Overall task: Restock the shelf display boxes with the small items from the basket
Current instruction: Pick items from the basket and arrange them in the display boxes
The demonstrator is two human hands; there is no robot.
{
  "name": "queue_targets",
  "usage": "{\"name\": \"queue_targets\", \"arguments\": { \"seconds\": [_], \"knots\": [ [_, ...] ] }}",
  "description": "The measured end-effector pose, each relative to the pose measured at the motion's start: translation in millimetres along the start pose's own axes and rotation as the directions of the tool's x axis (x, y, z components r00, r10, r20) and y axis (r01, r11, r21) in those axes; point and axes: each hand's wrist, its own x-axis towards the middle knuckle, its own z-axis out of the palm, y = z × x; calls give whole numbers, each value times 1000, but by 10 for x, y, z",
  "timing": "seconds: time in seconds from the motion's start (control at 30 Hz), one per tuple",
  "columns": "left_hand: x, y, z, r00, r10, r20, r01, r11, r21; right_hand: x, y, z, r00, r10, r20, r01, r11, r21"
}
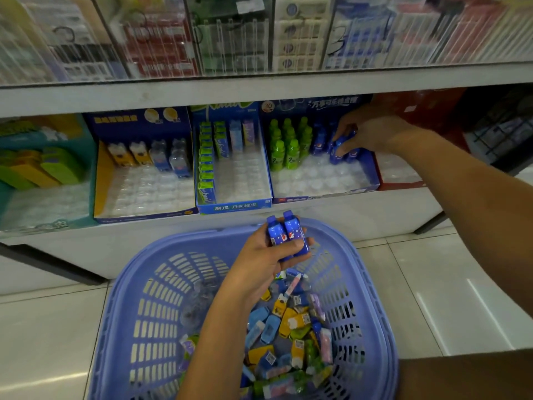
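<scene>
Step in hand: filling the blue row of the right-hand blue cardboard display box (326, 194) on the white lower shelf (360, 217).

Your right hand (369, 131) reaches into the back right corner of that box. Its fingers are curled round a small blue bottle-shaped item (340, 144), which sits among like blue pieces just beside the green bottle-shaped items (288, 148). Its long axis reads near upright with the cap up, though blur softens this. The fingers cover the base, so you cannot tell whether it is seated in a tray pocket.

Your left hand (268, 264) hovers over the far rim of the lilac slotted plastic basket (124, 298) and grasps two more blue bottle-shaped items (287, 235) side by side. Their long axes are parallel, with the caps pointing up and away toward the shelf and the bases toward the palm.

Judgement: the box is well short of full, since most of its front white pockets show bare.

Next move calls for:
- Press the held item down vertical into a pocket, then let go.
- Take one piece from your left hand and turn it from its forward lean to upright, cap up.
- Set it in the next bare pocket in front of the blue row.

The mixed pile of small items (291, 321) in the basket (yellow, blue, green, pale) will need sorting by colour.
</scene>
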Motion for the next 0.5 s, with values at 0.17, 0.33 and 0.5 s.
{"name": "queue_targets", "arguments": {
  "seconds": [0.17,0.33,0.5],
  "knots": [
    [-26,44,55,999,16,39,-16,1000,-6,19,-58,-43,999,38,37,-35,998,-60],
    [-97,90,74,996,86,34,-87,996,19,-140,-251,-2,995,-7,-98,-11,982,-187],
    [-165,134,110,981,176,-84,-164,977,139,-744,-808,113,981,-160,110,103,908,406]
  ]
}}
